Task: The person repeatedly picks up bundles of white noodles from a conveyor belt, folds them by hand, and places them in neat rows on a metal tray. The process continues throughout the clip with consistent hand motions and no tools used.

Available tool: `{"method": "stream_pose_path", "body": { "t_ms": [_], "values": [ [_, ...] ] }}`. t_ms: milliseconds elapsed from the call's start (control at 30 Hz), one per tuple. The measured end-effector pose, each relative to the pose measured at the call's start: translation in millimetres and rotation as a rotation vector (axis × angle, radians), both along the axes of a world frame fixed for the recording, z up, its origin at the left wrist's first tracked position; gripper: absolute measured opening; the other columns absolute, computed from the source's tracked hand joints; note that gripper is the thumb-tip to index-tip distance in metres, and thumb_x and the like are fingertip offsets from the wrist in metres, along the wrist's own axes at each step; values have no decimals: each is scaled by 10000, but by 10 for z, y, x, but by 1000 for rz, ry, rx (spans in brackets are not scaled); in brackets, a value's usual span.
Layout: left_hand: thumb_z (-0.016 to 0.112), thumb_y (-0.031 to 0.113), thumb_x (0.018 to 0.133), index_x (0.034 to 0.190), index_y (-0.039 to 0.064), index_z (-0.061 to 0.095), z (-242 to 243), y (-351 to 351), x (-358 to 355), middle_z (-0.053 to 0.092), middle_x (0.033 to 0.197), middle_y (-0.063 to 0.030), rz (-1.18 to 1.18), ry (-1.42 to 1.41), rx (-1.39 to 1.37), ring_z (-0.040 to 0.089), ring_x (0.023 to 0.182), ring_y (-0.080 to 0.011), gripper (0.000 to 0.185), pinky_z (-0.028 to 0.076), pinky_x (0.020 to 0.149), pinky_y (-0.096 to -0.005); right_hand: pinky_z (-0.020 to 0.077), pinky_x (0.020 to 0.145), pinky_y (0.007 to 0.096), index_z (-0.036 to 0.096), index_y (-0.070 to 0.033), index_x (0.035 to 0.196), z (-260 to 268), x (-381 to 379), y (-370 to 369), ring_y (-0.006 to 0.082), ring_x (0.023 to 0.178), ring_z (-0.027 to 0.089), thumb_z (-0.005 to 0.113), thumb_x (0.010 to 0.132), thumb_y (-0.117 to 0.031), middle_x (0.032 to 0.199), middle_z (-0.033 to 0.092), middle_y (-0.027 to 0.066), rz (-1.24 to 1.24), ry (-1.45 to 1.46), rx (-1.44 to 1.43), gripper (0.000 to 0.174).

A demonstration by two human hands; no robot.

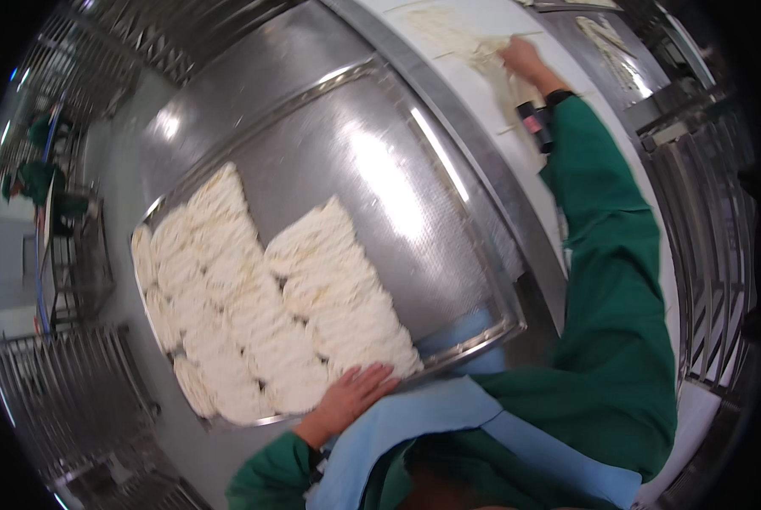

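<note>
My left hand [353, 398] lies flat at the near edge of a metal tray [329, 140], fingers stretched over the end of a row of pale, ridged dough-like bundles [348, 299]. It holds nothing. Several such bundles sit side by side in rows across the tray's left and near part. Far to the right, my right hand [522, 60] reaches onto a white worktop [482, 95], its curled fingers touching a heap of pale strands [485, 54]. Blur hides whether the fingers grip them. A dark device with a pink patch [534, 124] is at the right wrist.
A raised metal edge [444, 102] runs between tray and worktop. Another metal tray [610, 57] with pale strands stands beyond. Metal racks [705, 210] stand at right, and another rack [68, 395] at lower left. People in green [39, 185] are at far left.
</note>
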State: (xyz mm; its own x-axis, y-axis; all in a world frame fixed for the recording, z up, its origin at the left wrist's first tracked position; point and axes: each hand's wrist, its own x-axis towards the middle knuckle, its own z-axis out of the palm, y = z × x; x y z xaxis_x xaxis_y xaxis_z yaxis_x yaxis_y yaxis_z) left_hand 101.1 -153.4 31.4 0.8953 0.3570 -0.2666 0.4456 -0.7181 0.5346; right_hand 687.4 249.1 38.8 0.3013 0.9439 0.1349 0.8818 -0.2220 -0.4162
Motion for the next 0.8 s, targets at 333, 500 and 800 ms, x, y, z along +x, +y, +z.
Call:
{"method": "stream_pose_path", "body": {
  "t_ms": [333, 500, 800],
  "values": [
    [758, 313, 832, 1525, 92, 336, 909, 1968, -129, 297, 1587, -183, 656, -375, 239, 272, 1466, -360, 841, 198, 1199, -517, 481, 657, 315, 652, 17, 882, 2073, -1829, -384, 178, 749, 603, 656, 778, -65, 818, 631, 88, 533, 524, 430, 132],
    [850, 281, 743, 1533, -13, 129, 1816, 2994, 256, 263, 1555, -248, 649, -853, 294, 270, 1442, -328, 1109, 245, 1168, -381, 493, 668, 312, 691, -17, 882, 2275, -3035, -345, 187, 691, 602, 639, 751, -12, 773, 634, 66, 916, 1091, 325, 141],
    [651, 53, 799, 1239, 113, 510, 711, 3137, -11, 650, 986, -199, 708, -324, 742, 634, 920, -414, 466, 508, 816, -488, 497, 754, 355, 686, 16, 906, 1136, -3302, -472, 255, 863, 632, 589, 856, -30, 927, 670, 116, 587, 1763, 303, 119]
  ]
}}
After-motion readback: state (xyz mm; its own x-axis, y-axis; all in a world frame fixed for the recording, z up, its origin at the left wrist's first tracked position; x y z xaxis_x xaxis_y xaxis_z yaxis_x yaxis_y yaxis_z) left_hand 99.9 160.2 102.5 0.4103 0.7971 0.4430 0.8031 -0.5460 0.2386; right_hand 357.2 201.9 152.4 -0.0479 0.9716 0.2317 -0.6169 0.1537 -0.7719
